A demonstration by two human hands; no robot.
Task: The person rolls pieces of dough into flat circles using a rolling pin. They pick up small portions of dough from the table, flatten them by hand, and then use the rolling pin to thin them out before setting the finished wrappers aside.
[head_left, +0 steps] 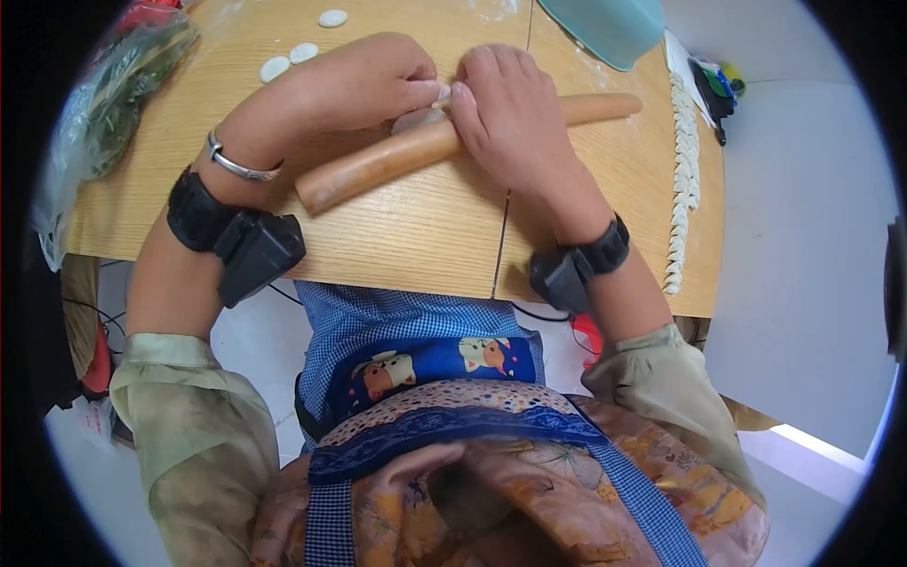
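Observation:
A wooden rolling pin lies slantwise across the table in front of me. Over its middle rests my right hand, fingers curled down past the far side and closed on it. My left hand is closed too, its thumb and fingertips at a small pale dough wrapper just beyond the pin. Part of the wrapper is hidden by that hand and the pin. Both thumbs nearly meet. Beyond my left wrist are flattened dough discs, and a further disc is higher up.
A teal basin stands at the far right of the wooden table. Small folded white dough pieces line the right edge. Clear plastic bags with something green inside crowd the left side. Flour dusts the far tabletop.

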